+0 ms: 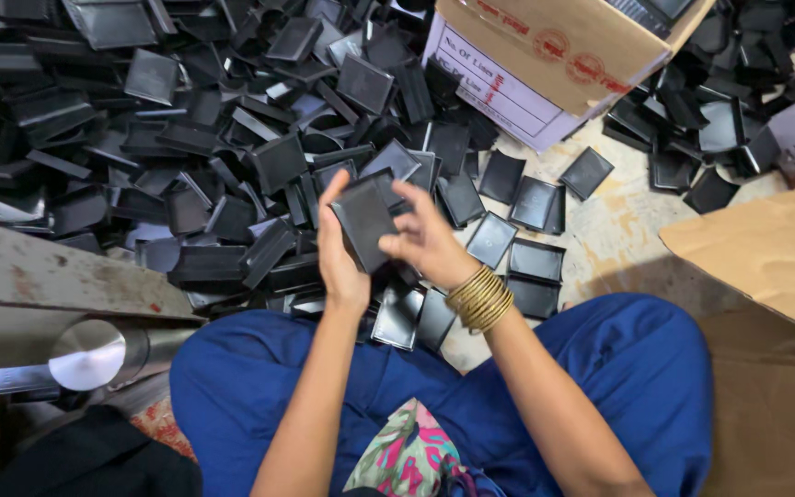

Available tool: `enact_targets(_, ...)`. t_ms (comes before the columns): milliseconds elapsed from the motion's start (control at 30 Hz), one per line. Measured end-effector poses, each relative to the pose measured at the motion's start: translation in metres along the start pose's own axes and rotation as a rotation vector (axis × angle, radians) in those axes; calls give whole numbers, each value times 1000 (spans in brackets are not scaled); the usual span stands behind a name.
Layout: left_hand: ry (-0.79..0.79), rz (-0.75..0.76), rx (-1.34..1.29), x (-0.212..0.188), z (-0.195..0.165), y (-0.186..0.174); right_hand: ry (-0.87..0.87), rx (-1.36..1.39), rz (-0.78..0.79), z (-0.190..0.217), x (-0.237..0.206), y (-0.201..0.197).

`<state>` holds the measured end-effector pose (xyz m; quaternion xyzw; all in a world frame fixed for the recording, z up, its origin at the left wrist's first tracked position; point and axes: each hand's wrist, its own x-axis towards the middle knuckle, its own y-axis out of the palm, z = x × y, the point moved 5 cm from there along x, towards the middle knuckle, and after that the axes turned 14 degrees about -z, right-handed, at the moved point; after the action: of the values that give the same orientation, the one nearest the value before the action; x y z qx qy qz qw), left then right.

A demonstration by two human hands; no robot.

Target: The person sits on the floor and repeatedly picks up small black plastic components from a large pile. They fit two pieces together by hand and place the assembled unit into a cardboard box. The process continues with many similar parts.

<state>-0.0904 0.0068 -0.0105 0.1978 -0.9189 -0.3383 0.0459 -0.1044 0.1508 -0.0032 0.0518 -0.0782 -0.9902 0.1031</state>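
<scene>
Head view: both hands hold one black tray (363, 221) above the lap, in front of the pile (186, 138) of like trays on the floor. Left hand (340, 262) has its grip closed on the tray's left edge; right hand (427, 241), with gold bangles (480, 298) at the wrist, pinches its right side. Beyond the pile's right end stands a brown carton (563, 46) bearing a white rectangular label (494, 87) and red round stamps. Another brown carton flap (766, 253) lies right of the tray.
</scene>
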Motion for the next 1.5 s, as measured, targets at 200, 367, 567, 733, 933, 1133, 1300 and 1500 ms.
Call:
enact_targets(200,345,-40,768,9,-28,9,-509,-800,6,68,-4,-24)
enact_targets(367,521,-166,718,4,-46,14,-81,-311,156,61,6,-20)
enact_targets(567,313,-1,629,10,-42,14,-133,-359,77,48,-7,-34)
enact_targets(733,511,-60,801,3,-43,15,-126,-203,63,36,-17,-25)
enact_targets(933,396,-11,828,3,-33,16,-104,-399,-37,43,-23,-38)
enact_targets(1133,162,27,404,18,-28,7,-786,-600,-488,169,51,-111)
enact_targets(1300,75,-197,323,37,-31,-23,-436,-301,-389,205,116,-158)
enact_targets(1500,134,-178,320,42,-27,-35,-458,-1184,116,63,67,-106)
